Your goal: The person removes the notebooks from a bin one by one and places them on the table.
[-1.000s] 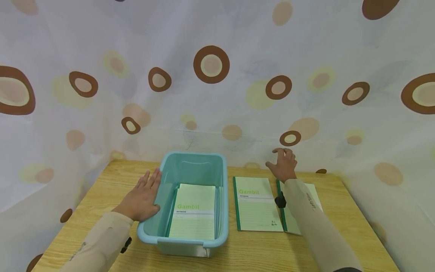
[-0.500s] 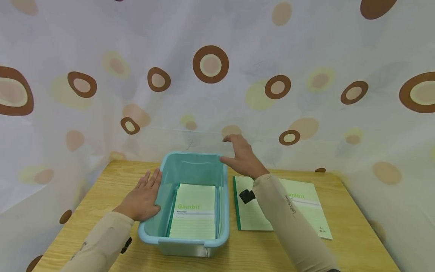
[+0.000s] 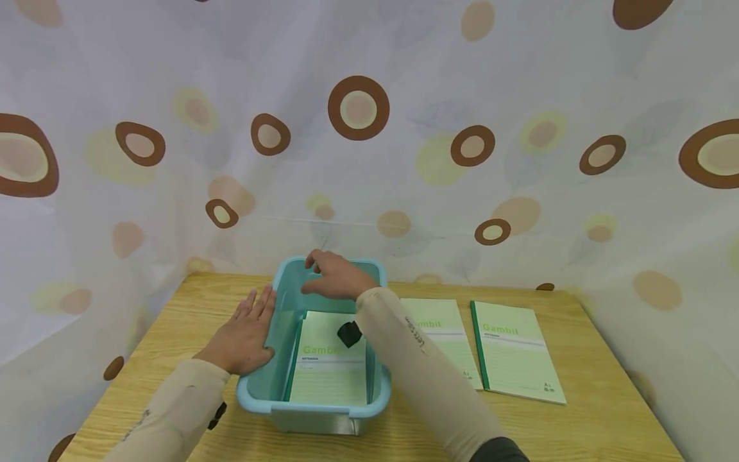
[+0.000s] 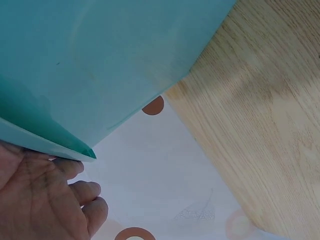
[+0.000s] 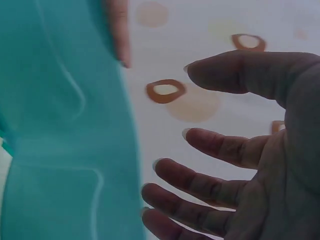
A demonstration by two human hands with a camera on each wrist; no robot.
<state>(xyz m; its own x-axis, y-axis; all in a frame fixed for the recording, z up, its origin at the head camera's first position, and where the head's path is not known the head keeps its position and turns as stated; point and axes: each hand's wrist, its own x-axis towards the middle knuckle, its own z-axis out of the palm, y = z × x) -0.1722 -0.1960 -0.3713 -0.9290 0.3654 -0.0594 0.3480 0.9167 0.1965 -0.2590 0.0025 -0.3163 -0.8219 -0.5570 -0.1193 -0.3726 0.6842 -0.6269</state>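
Observation:
A light blue plastic bin stands on the table, with a pale green Gambit notebook lying in it on top of other notebooks. Along the bin's left rim rests my left hand, fingers extended; the left wrist view shows the palm side of that hand against the rim's underside. My right hand hangs over the far part of the bin and holds nothing. In the right wrist view its fingers are spread and slightly bent, with the thumb apart from them.
Right of the bin lie two more Gambit notebooks, one partly behind the right sleeve and one farther right, both with green spines. A dotted curtain hangs behind the wooden table.
My right hand has swept left, from above the right-hand notebooks to over the bin, uncovering the rightmost notebook. The left hand and the bin have stayed in place.

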